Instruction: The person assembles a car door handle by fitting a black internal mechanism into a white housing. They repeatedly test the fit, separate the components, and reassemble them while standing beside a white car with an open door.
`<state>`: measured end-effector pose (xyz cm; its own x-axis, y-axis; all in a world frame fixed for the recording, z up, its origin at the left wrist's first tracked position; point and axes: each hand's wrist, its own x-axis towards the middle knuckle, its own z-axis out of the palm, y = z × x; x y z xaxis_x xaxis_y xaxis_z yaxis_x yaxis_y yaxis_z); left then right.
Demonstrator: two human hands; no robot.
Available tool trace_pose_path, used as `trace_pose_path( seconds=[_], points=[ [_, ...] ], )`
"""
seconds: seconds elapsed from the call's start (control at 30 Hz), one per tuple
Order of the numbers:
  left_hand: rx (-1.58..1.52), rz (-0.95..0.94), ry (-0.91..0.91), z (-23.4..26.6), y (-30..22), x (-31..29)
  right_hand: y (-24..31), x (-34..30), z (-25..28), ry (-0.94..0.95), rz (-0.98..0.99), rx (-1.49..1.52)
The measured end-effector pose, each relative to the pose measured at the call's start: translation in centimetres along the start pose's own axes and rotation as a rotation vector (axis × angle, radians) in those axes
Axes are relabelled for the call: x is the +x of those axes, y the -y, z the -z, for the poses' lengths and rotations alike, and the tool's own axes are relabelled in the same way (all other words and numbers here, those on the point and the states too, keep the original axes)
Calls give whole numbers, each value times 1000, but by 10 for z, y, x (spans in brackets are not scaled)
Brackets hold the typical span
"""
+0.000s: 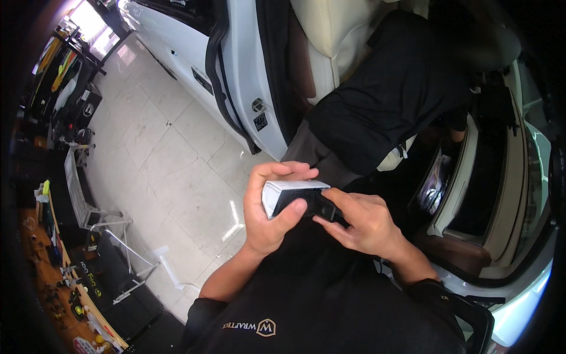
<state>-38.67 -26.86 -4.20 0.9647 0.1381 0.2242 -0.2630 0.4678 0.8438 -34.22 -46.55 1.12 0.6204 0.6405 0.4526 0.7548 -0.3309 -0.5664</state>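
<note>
A small white box-like piece [296,186] with a black inner side is held in front of my chest. My left hand [259,206] wraps round its left end, the thumb lying on the dark face and the fingers behind. At the right end, my right hand [368,221] pinches a black block-like part [325,207] between thumb and fingers. This part touches the white piece; whether it sits inside it or only against it, I cannot tell. The exact kind of both pieces is unclear.
A person in a black shirt [389,88] leans into the open white car [253,76], by a cream seat [318,29]. Pale floor tiles [171,135] run along the left. A metal folding stand [127,236] and a wooden workbench [97,327] with tools are at far left.
</note>
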Motion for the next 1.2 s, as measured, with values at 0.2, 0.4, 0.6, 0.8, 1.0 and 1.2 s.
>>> trace_pose_path(
  seconds=[0.2, 0.4, 0.6, 0.8, 1.0, 1.2],
  points=[
    [-11, -48, -44, -4, 0, 3, 4, 3, -4, -23, 49, -46],
    [6, -55, 11, -3, -1, 4, 5, 8, 11, 42, 39, -59],
    [32, -136, 26, -2, 5, 3, 8, 7, 3, -54, 75, -59],
    [-41, -125, 73, -4, 4, -2, 11, 1, 4, -122, 149, -22],
    [-57, -142, 121, -5, 6, -5, 19, -5, 12, -13, 143, -38],
    [-164, 30, 9, -11, 8, -14, 22, -5, 15, 72, 27, -43]
  ],
)
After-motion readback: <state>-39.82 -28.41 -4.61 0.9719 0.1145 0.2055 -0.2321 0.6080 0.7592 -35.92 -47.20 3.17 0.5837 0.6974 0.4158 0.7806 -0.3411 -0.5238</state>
